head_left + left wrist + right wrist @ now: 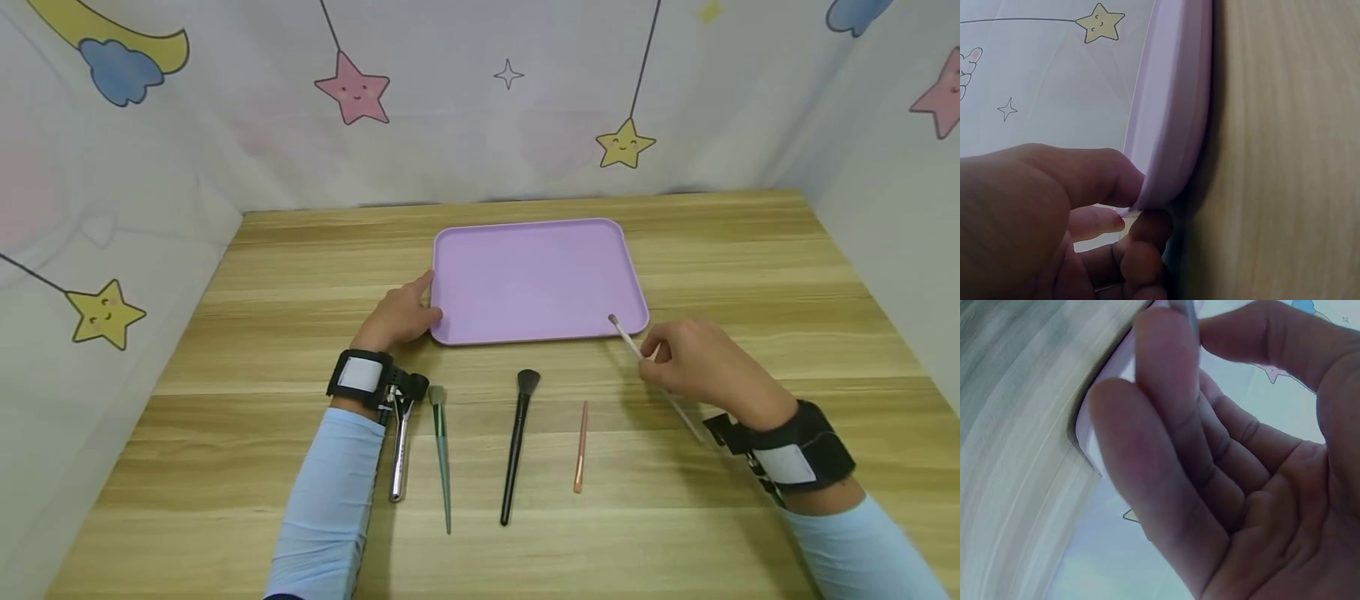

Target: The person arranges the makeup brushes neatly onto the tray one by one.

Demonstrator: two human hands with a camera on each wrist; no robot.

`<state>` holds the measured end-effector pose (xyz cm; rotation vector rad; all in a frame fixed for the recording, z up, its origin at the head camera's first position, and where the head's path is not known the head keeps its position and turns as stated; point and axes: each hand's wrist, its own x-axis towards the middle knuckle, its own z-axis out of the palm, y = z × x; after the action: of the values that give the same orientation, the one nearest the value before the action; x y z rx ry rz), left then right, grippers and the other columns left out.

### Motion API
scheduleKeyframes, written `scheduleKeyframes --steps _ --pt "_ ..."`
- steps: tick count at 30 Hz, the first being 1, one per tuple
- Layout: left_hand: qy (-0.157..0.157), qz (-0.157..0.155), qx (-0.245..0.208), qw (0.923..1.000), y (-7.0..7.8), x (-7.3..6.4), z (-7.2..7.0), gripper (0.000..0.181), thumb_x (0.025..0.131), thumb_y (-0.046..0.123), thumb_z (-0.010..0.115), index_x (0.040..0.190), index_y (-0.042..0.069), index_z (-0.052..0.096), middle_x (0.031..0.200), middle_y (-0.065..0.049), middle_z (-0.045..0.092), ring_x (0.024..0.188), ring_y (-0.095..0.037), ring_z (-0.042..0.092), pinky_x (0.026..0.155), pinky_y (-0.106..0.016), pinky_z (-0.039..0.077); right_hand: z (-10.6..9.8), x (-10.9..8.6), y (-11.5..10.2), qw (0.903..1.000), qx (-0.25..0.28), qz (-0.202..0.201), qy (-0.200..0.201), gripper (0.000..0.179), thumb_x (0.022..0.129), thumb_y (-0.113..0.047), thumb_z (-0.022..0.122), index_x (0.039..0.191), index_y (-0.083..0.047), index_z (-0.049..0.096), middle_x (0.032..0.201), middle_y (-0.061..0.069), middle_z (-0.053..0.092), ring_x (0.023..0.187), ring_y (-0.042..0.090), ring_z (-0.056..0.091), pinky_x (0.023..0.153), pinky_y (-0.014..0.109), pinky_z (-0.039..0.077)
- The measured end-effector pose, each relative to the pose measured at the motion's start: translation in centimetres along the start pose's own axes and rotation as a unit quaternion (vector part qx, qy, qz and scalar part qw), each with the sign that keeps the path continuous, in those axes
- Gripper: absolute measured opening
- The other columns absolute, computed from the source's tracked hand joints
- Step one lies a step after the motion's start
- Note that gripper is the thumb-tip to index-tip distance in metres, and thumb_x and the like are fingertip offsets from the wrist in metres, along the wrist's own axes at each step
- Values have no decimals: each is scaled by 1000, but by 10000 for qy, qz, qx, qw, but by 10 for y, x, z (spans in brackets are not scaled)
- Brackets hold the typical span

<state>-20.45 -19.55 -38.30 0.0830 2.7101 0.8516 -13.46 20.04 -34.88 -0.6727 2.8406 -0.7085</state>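
Note:
In the head view my left hand (397, 317) grips the near-left corner of a purple tray (532, 279). The left wrist view has the thumb over the tray's rim (1169, 125) and fingers curled under it. My right hand (701, 362) pinches a slim, pale-handled makeup brush (628, 340) between thumb and fingertips. This brush slants, its small dark tip over the tray's near-right corner and its handle passing below the hand. Only a blurred bit of the brush (1188, 315) appears in the right wrist view.
In front of the tray lie a green makeup brush (442, 450), a black one (515, 450) and a short pink one (581, 450). A shiny silver handle (400, 458) lies by the left wrist, its upper part hidden. Patterned cloth walls (487, 158) border the wooden table (315, 275).

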Motion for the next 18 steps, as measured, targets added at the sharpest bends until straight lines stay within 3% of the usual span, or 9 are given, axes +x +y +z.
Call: scheduleKeyframes --steps 6,11,18 --pt "-2 1 27 10000 1 -1 0 77 95 20 54 162 7 18 151 -17 42 98 -32 50 94 -43 37 -1 4 2 9999 87 39 84 15 87 -11 69 93 3 71 66 -3 62 55 10 53 50 29 44" --pt "-22 -18 14 10000 1 -1 0 77 95 20 55 162 7 18 137 -18 49 74 -27 44 88 -41 39 -2 9 3 9996 206 205 33 21 91 -12 69 98 7 71 71 1 66 57 11 58 51 31 47" --pt "-13 -19 -8 10000 1 0 0 77 95 20 54 162 7 18 130 -20 53 66 -23 39 78 -39 39 -4 16 3 9979 479 436 46 24 93 -12 68 102 10 70 72 4 68 56 13 65 52 32 50"
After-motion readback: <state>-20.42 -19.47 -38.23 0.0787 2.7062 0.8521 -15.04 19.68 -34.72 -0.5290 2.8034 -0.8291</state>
